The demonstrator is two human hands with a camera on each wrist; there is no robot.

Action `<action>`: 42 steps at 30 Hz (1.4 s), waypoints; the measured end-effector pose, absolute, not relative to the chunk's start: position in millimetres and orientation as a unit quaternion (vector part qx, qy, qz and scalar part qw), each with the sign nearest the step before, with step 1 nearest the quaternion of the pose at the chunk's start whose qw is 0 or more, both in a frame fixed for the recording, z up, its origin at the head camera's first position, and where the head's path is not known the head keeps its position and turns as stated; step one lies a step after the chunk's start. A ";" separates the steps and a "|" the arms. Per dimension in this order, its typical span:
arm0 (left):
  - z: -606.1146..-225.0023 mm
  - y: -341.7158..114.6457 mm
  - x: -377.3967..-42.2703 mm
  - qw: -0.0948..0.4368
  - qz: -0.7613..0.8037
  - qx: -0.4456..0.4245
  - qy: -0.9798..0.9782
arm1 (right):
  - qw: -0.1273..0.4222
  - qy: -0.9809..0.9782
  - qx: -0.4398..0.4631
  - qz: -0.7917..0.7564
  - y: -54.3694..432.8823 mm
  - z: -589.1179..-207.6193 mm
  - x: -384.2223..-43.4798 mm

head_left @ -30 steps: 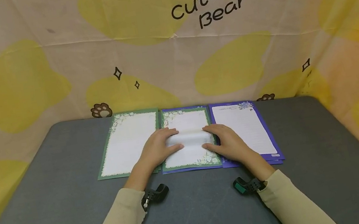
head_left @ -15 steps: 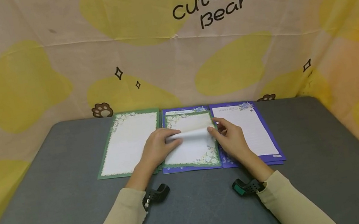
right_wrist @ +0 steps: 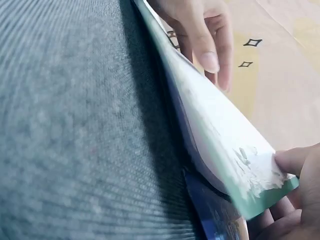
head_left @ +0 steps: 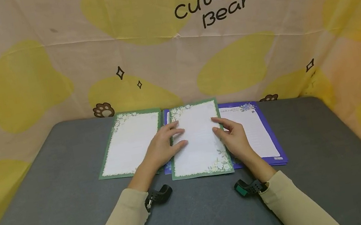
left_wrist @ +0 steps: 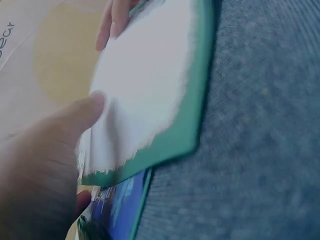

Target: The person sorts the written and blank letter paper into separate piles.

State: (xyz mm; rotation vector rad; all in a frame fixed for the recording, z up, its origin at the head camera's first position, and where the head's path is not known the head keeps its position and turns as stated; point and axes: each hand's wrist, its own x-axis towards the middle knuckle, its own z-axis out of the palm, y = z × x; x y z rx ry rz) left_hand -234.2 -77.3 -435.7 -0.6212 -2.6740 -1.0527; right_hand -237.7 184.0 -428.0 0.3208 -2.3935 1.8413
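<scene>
A green-bordered sheet of stationery paper (head_left: 197,145) with white flowers lies tilted over the middle stack in the head view. The right hand (head_left: 233,134) pinches its right edge, thumb on top and fingers beneath, as the right wrist view shows. The left hand (head_left: 162,145) reaches over the sheet's left edge with fingers and thumb spread, touching the paper's face. In the left wrist view its thumb (left_wrist: 92,107) rests on the white surface. The sheet bows up off what lies below it in the right wrist view.
To the left lies another green-bordered sheet (head_left: 132,143), and to the right a purple-bordered lined sheet (head_left: 252,132) on others. Purple paper (head_left: 167,168) shows under the held sheet. A grey table (head_left: 204,215) stands against a printed cloth (head_left: 138,24).
The middle sheet, earlier bent with a fold across it, is now flatter, shifted right and nearer the front. The right hand went from resting on it to pinching its edge; the left fingers spread.
</scene>
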 end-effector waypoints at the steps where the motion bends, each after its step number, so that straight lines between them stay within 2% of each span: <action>1: -435.3 -77.2 -234.2 0.103 -0.365 -0.195 -0.905 | 0.055 -0.785 0.104 0.608 183.7 -428.0 -237.9; 6: -433.8 -77.3 -235.4 0.107 -0.430 -0.107 -0.890 | 0.074 -0.766 0.102 0.631 182.4 -425.8 -237.2; 14: -433.8 -73.5 -236.8 0.117 -0.516 -0.062 -0.846 | 0.093 -0.720 0.102 0.680 181.1 -423.5 -236.6; 22: -430.7 -72.2 -236.2 0.128 -0.581 -0.098 -0.797 | 0.093 -0.724 0.101 0.676 181.4 -423.2 -236.4; 32: -431.5 -70.8 -233.9 0.152 -0.539 -0.162 -0.812 | 0.105 -0.774 0.098 0.617 183.3 -422.1 -235.4; 42: -418.0 -73.1 -230.9 0.095 -0.486 -0.163 -0.853 | 0.152 -0.831 0.052 0.533 185.1 -412.8 -232.3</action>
